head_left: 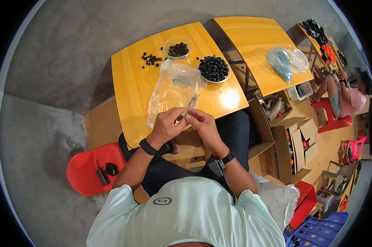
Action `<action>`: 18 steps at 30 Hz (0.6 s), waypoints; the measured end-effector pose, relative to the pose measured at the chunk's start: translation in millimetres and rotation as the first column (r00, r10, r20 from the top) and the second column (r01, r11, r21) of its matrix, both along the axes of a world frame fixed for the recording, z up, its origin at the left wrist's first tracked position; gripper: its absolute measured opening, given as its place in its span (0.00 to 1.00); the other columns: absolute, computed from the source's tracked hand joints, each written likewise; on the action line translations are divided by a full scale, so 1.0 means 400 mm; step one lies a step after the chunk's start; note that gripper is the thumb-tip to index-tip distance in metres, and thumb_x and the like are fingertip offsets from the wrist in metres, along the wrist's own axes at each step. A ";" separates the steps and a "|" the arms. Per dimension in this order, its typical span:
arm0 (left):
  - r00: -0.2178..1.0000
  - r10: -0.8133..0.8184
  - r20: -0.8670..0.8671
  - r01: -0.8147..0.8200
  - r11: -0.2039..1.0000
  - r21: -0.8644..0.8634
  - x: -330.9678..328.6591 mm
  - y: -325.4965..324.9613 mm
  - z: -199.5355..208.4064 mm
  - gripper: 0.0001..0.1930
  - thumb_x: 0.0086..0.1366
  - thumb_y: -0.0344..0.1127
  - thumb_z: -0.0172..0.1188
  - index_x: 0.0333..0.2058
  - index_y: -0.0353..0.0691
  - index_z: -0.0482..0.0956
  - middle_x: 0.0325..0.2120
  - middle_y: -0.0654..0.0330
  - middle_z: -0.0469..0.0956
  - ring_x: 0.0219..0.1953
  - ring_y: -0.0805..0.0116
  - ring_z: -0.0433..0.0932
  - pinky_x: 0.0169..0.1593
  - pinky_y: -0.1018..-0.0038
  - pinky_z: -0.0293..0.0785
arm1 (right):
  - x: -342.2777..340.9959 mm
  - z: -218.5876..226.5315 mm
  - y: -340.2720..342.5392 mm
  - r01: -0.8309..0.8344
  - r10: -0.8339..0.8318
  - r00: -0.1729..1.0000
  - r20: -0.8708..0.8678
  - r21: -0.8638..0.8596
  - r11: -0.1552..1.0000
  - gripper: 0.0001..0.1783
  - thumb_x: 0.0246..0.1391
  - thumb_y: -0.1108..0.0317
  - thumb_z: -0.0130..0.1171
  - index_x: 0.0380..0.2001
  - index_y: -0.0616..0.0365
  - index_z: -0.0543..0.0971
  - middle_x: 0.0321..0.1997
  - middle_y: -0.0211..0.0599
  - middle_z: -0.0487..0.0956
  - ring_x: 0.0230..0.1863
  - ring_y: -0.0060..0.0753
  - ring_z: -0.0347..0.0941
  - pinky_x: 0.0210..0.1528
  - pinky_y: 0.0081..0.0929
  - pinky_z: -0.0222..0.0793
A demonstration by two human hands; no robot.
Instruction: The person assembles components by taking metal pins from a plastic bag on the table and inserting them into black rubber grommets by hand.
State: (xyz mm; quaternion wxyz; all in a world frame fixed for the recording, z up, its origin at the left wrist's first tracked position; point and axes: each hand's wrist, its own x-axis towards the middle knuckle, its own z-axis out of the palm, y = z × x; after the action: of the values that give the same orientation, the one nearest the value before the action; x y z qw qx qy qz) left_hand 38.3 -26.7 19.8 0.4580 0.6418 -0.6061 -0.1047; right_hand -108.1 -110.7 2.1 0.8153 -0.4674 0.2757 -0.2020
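Observation:
Over the near edge of the yellow table [134, 103], my two hands meet at the fingertips. My left hand [166, 125] is closed in a pinch around a small dark piece [179, 118]. My right hand [204, 128] is pinched too, its fingertips against the left ones; what lies in it is too small to make out. Just beyond them a clear plastic bag [163, 92] lies flat, with small greyish metal bits [178, 82] in it. Farther back are a white bowl [226, 77] heaped with black ring-like parts [212, 67] and a clear tub [166, 44] holding similar ones.
Loose black parts [151, 59] lie scattered left of the tub. A second yellow table [247, 37] at the right bears a bag of bluish bits [281, 64]. Cardboard boxes [282, 144] stand on the floor. A red stool [81, 168] is at my left; another person [350, 96] sits far right.

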 end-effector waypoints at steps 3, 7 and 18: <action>0.997 -0.023 0.069 0.025 0.999 -0.028 0.001 0.003 -0.016 0.13 0.56 0.24 0.64 0.42 0.37 0.80 0.28 0.56 0.80 0.25 0.64 0.81 0.28 0.74 0.76 | 0.006 -0.018 -0.009 -0.014 0.008 0.997 -0.072 -0.080 0.997 0.16 0.65 0.62 0.58 0.47 0.62 0.82 0.37 0.30 0.83 0.38 0.19 0.77 0.35 0.15 0.73; 1.000 -0.013 -0.019 0.015 0.996 0.092 -0.002 0.009 -0.007 0.12 0.57 0.27 0.66 0.41 0.38 0.79 0.27 0.56 0.81 0.24 0.63 0.81 0.29 0.73 0.76 | -0.005 -0.046 -0.013 -0.009 0.016 0.996 -0.089 0.082 0.997 0.16 0.65 0.60 0.57 0.46 0.61 0.82 0.38 0.31 0.83 0.40 0.20 0.78 0.39 0.18 0.74; 0.952 0.006 0.306 0.021 0.996 -0.084 -0.013 0.024 0.003 0.12 0.50 0.32 0.73 0.34 0.39 0.81 0.24 0.58 0.76 0.28 0.60 0.78 0.32 0.69 0.75 | 0.016 -0.069 0.026 -0.008 -0.078 0.990 0.114 0.608 0.794 0.15 0.70 0.61 0.47 0.47 0.60 0.77 0.41 0.32 0.79 0.42 0.26 0.76 0.44 0.24 0.76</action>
State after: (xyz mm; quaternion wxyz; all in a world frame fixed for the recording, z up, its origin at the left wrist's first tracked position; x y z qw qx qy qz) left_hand 33.2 -17.0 20.9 0.3856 0.6277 -0.6759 0.0203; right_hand -101.9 -100.5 -25.3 0.9347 -0.1618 0.2793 -0.1488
